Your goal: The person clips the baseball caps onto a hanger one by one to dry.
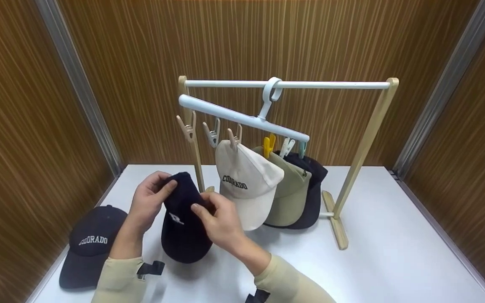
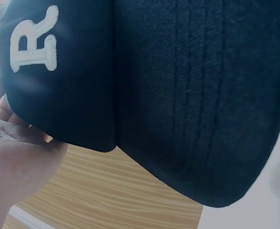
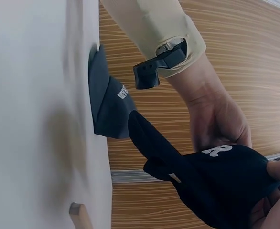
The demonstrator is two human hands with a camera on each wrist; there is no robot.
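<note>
Both hands hold a dark navy cap point(image 1: 185, 242) with a white letter R, its visor hanging downward above the white table. My left hand point(image 1: 145, 202) pinches the upper left of the crown between thumb and fingers. On the other side, my right hand point(image 1: 222, 219) pinches the crown's right edge with its thumb on the front. The left wrist view shows the white R point(image 2: 34, 40) up close beside the visor point(image 2: 202, 95). In the right wrist view, both hands grip the crown, folded narrow, and some fingertips are hidden behind it.
A white hanger point(image 1: 225, 112) tilts from the rack's bar point(image 1: 331, 85). Clipped on it are a cream cap point(image 1: 246, 168), an olive cap point(image 1: 289, 198) and a dark cap point(image 1: 316, 185). Two clips point(image 1: 187, 130) on its left hold nothing. Another navy cap point(image 1: 93, 248) lies left.
</note>
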